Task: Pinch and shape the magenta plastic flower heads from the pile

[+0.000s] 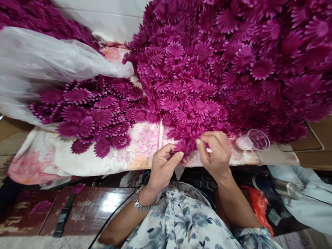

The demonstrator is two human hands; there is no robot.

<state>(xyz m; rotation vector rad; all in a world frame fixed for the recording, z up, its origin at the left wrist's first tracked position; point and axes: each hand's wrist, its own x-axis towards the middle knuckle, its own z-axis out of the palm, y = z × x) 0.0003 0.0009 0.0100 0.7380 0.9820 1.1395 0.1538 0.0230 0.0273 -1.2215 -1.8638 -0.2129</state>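
My left hand [164, 164] pinches a magenta artificial flower [182, 148] between thumb and fingers, just over the front edge of the table. To its right, my right hand [216, 152] is closed, its thumb and index fingertip pressed at a second magenta flower piece [195, 137]. The two pieces overlap, and I cannot tell whether they are joined. Directly beyond my hands rises a large heap of loose magenta flower heads [197, 86] with pale-tipped petals. Close to the right hand, a small clear plastic cup [259, 140] lies tipped on its side.
A smaller pile of darker flowers [98, 114] lies at left under a translucent plastic bag [52, 55]. The stained floral cloth [77, 157] covers the table. Below are a red-brown bench [103, 207] with a strap, a metal cylinder [287, 189] and a red plastic bag [259, 205].
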